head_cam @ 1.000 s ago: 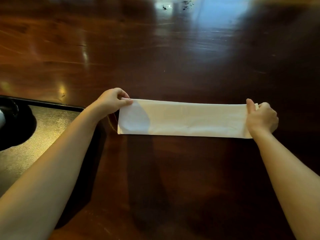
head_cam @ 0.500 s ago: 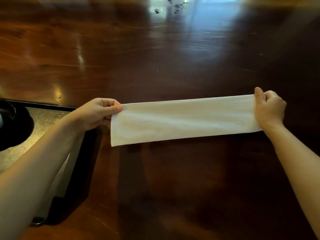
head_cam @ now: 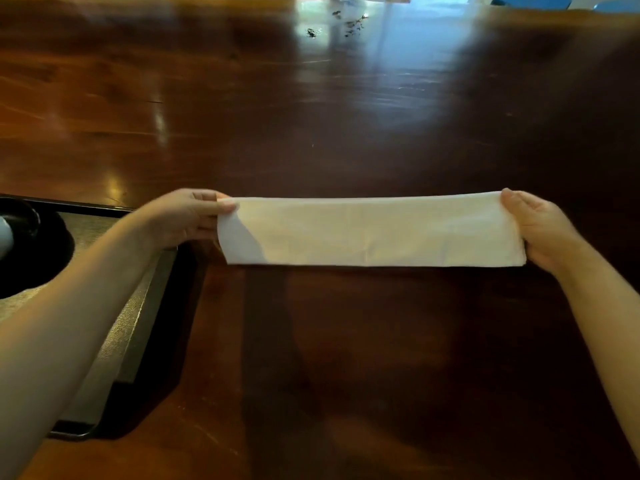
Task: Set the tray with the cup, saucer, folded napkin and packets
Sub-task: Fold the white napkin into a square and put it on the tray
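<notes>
Napkin [head_cam: 374, 232], white, folded into long narrow strip, stretched straight between the two sets of fingers, long axis running left to right. Left end pinched by left hand [head_cam: 188, 216]: thumb on top of cloth at far corner, other fingers curled behind short edge. Right end gripped by right hand [head_cam: 540, 226]: thumb on top at far corner, remaining fingers tucked under or behind short edge, mostly hidden. Lifted or lying on table [head_cam: 311, 116]: cannot tell, only a dark shadow line directly under near edge. Brighter patch on cloth just right of left fingertips. Tray [head_cam: 93, 225], dark, rectangular, left of left fingers and nearer to camera, running under left forearm, near right corner showing below the arm. Black saucer [head_cam: 41, 271] on tray, well left of left fingers, cut by frame edge. Sliver of white cup [head_cam: 4, 237] on saucer, mostly out of frame. Table glossy dark wood, bright reflection and few dark specks far beyond fingers
</notes>
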Demonstrator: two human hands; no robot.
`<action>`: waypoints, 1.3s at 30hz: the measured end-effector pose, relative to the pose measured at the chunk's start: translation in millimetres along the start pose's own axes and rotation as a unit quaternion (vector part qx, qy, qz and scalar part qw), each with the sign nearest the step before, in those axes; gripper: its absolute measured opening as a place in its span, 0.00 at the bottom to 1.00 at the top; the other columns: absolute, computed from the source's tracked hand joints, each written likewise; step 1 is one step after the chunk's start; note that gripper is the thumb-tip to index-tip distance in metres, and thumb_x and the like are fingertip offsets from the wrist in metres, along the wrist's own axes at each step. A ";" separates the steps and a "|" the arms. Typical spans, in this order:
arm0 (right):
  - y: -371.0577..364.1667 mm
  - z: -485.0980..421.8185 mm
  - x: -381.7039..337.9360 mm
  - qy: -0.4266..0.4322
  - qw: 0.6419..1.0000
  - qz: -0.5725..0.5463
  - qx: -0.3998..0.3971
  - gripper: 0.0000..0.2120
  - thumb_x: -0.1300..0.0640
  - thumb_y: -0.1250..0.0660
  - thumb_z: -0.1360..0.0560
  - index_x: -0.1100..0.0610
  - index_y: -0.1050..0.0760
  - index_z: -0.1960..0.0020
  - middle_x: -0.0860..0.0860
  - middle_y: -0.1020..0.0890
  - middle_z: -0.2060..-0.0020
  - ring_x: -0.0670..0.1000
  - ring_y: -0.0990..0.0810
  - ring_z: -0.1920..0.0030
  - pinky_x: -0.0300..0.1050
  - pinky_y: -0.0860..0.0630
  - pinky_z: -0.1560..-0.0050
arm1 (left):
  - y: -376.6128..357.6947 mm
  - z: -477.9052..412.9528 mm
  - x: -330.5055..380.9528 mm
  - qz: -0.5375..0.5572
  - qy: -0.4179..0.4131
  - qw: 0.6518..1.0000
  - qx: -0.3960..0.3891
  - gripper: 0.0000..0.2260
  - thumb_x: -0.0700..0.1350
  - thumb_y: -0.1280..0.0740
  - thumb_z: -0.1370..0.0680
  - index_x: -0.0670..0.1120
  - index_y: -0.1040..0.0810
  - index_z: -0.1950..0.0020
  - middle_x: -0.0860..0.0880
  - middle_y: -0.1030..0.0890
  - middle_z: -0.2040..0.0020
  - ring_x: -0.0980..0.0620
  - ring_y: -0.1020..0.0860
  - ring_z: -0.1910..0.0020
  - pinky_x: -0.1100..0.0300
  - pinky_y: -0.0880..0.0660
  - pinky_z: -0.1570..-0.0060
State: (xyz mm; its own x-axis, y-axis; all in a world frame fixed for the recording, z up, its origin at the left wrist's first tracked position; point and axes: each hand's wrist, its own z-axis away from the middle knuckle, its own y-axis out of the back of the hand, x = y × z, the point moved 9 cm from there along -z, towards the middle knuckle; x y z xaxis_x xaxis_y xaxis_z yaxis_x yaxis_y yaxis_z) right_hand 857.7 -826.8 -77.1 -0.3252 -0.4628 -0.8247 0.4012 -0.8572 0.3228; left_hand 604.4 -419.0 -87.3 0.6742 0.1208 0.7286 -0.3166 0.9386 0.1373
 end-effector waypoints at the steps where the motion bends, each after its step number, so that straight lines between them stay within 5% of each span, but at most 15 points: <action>1: 2.7 2.5 -7.6 0.018 0.999 -0.014 -0.024 0.10 0.47 0.37 0.25 0.52 0.24 0.50 0.50 0.21 0.53 0.48 0.20 0.55 0.45 0.22 0.58 | 5.9 2.7 12.2 -0.018 -0.017 1.000 0.004 0.22 0.54 0.21 0.42 0.46 0.19 0.54 0.47 0.16 0.55 0.52 0.16 0.59 0.61 0.19 0.62; 7: 25.9 9.9 -32.4 0.105 0.988 0.109 -0.026 0.12 0.58 0.33 0.26 0.57 0.23 0.43 0.52 0.19 0.55 0.45 0.22 0.59 0.38 0.24 0.59 | 23.4 27.0 62.2 -0.133 -0.140 0.976 0.105 0.07 0.45 0.28 0.30 0.45 0.19 0.54 0.47 0.19 0.59 0.60 0.18 0.70 0.72 0.25 0.73; 10: 25.1 20.1 -33.5 0.136 0.989 0.051 -0.025 0.10 0.61 0.33 0.28 0.58 0.22 0.47 0.52 0.17 0.57 0.45 0.16 0.59 0.33 0.20 0.61 | 23.8 39.6 67.5 -0.172 -0.247 0.940 0.161 0.03 0.43 0.30 0.27 0.50 0.19 0.55 0.46 0.20 0.61 0.61 0.22 0.71 0.72 0.26 0.73; 13: 26.2 34.5 -20.5 0.177 0.984 0.012 -0.003 0.14 0.62 0.31 0.31 0.61 0.22 0.46 0.46 0.15 0.57 0.45 0.16 0.54 0.34 0.21 0.52 | 17.7 49.0 49.6 -0.203 -0.321 0.907 0.182 0.08 0.39 0.30 0.27 0.52 0.19 0.54 0.55 0.16 0.55 0.54 0.18 0.56 0.62 0.21 0.53; 16: 21.1 49.5 7.2 0.215 0.972 0.087 0.019 0.12 0.67 0.31 0.30 0.61 0.21 0.47 0.34 0.17 0.57 0.36 0.19 0.52 0.28 0.26 0.47 | 0.4 60.2 15.0 -0.260 -0.376 0.869 0.189 0.17 0.31 0.32 0.28 0.55 0.22 0.55 0.68 0.19 0.53 0.56 0.20 0.48 0.65 0.26 0.42; 19: 10.3 61.5 37.1 0.239 0.957 0.165 0.008 0.11 0.65 0.30 0.31 0.55 0.21 0.51 0.37 0.17 0.53 0.33 0.21 0.50 0.25 0.29 0.45 | -18.2 61.7 -21.9 -0.345 -0.353 0.846 0.202 0.10 0.30 0.31 0.29 0.43 0.19 0.53 0.55 0.19 0.48 0.54 0.20 0.48 0.73 0.29 0.44; 21: 5.3 65.2 49.9 0.261 0.929 0.261 0.016 0.13 0.67 0.30 0.31 0.55 0.21 0.49 0.49 0.18 0.48 0.39 0.21 0.47 0.27 0.29 0.43 | -29.0 59.7 -41.7 -0.394 -0.328 0.836 0.195 0.09 0.30 0.31 0.29 0.41 0.20 0.53 0.46 0.19 0.45 0.49 0.20 0.46 0.66 0.26 0.45; 25: 2.0 69.8 56.4 0.285 0.895 0.341 0.046 0.13 0.69 0.30 0.31 0.61 0.20 0.47 0.56 0.19 0.44 0.49 0.23 0.44 0.44 0.29 0.40 | -40.1 55.1 -57.9 -0.473 -0.306 0.801 0.202 0.07 0.33 0.30 0.28 0.42 0.20 0.53 0.45 0.19 0.43 0.45 0.19 0.45 0.49 0.26 0.40; 30: -5.7 75.6 61.7 0.305 0.880 0.361 0.055 0.13 0.70 0.31 0.29 0.62 0.21 0.47 0.58 0.21 0.42 0.55 0.23 0.41 0.47 0.30 0.39 | -47.8 54.4 -58.8 -0.536 -0.295 0.761 0.218 0.08 0.34 0.30 0.30 0.43 0.21 0.53 0.46 0.19 0.43 0.45 0.20 0.43 0.48 0.35 0.34; 33: -7.9 76.2 71.5 0.297 0.879 0.371 0.044 0.14 0.70 0.33 0.28 0.61 0.22 0.44 0.57 0.23 0.38 0.57 0.25 0.37 0.49 0.30 0.38 | -51.3 56.7 -60.2 -0.539 -0.296 0.755 0.227 0.05 0.43 0.35 0.28 0.44 0.22 0.54 0.46 0.19 0.42 0.46 0.21 0.42 0.47 0.36 0.33; 39: -7.6 80.9 76.2 0.293 0.887 0.352 0.061 0.11 0.65 0.36 0.25 0.61 0.22 0.44 0.54 0.24 0.37 0.55 0.31 0.32 0.49 0.35 0.34 | -52.9 56.7 -49.2 -0.546 -0.255 0.744 0.290 0.19 0.55 0.45 0.25 0.44 0.22 0.59 0.45 0.19 0.47 0.43 0.25 0.42 0.42 0.42 0.32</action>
State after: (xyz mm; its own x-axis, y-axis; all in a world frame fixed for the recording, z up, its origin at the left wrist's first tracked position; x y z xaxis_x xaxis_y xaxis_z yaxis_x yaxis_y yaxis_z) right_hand 760.6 -873.9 -104.8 0.4836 -0.7270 -0.4873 0.2218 -0.4368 0.8718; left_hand 550.1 -492.9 -92.4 0.4464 -0.8880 0.1106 -0.1014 0.0727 0.9922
